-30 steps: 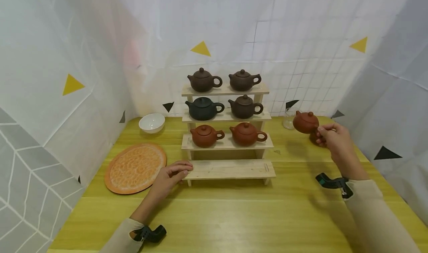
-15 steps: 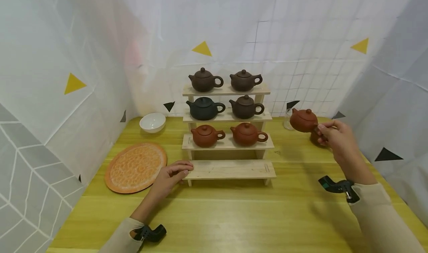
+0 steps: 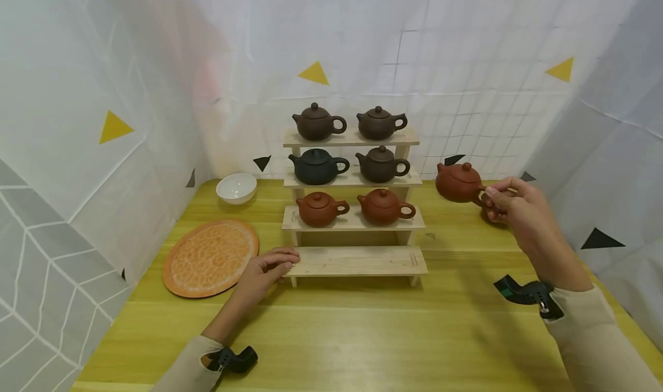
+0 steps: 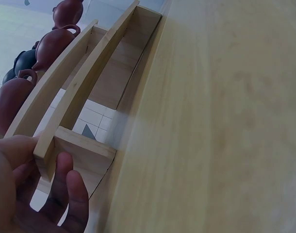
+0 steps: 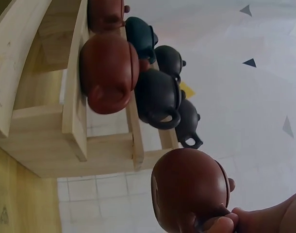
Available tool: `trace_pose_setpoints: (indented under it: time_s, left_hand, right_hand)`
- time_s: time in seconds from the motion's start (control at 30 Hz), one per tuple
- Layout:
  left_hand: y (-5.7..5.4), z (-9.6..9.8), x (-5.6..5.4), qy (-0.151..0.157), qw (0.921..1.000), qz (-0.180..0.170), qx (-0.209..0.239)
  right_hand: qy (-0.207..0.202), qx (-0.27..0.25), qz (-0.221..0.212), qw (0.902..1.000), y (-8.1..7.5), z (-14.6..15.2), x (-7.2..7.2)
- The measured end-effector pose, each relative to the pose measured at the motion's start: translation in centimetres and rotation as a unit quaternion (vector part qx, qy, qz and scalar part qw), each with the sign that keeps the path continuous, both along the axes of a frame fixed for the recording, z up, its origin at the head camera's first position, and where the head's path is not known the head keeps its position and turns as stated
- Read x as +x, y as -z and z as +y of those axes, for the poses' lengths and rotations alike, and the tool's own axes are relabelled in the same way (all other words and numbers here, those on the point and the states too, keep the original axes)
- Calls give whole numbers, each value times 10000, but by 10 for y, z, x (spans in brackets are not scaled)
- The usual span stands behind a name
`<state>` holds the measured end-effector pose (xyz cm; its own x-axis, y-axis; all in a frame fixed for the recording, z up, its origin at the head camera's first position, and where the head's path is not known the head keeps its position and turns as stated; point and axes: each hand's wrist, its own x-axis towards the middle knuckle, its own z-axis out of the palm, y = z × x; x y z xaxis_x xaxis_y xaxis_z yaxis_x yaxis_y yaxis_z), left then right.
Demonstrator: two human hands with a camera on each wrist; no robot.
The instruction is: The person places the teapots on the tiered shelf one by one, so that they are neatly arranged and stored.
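My right hand point(image 3: 525, 216) pinches the handle of a red-brown clay teapot point(image 3: 458, 183), holding it in the air to the right of the stepped wooden stand point(image 3: 357, 262). In the right wrist view that teapot point(image 5: 189, 187) hangs in front of the stand, its lid on. At the stand's lowest step, my left hand point(image 3: 264, 274) grips the left end; the left wrist view has fingers point(image 4: 63, 170) curled under the board point(image 4: 75, 92). Two red teapots point(image 3: 382, 208) sit on the second step up. Above them stand a dark green teapot point(image 3: 316, 167) and several dark brown teapots point(image 3: 378, 124).
A white bowl point(image 3: 236, 189) stands at the back left of the wooden table point(image 3: 342, 334). In front of it lies a round orange mat point(image 3: 211, 258). Behind my right hand, a dark reddish object point(image 3: 494, 214) is mostly hidden. White patterned sheets point(image 3: 466, 46) enclose the table.
My right hand has carried the red-brown teapot left and slightly up, toward the stand. The glass behind it is now hidden. The left hand keeps its place on the lowest step.
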<state>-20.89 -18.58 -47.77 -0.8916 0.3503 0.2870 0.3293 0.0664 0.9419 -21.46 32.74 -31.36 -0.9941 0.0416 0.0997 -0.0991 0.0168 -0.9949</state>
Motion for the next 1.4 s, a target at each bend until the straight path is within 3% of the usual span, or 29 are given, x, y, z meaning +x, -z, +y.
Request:
trace_pose_setpoints:
  time_s: [0.3,0.67,0.93,1.4]
  left_hand:
    - [1,1,1,39,10000,-45,39]
    - [0,1,1,27,9999,-112,10]
    - [-2,2,1,38,9999,-93,13]
    - [-1,-1,2,14,9999,-91,-74]
  right_hand:
    - [-256,159,9,9995,-7,-11,9]
    - [-540,507,532,9958,-12,-23,21]
    - [-1042,590,949,9883,-13,-38,28]
    - [-1454,812,943,9815,-20,-63,36]
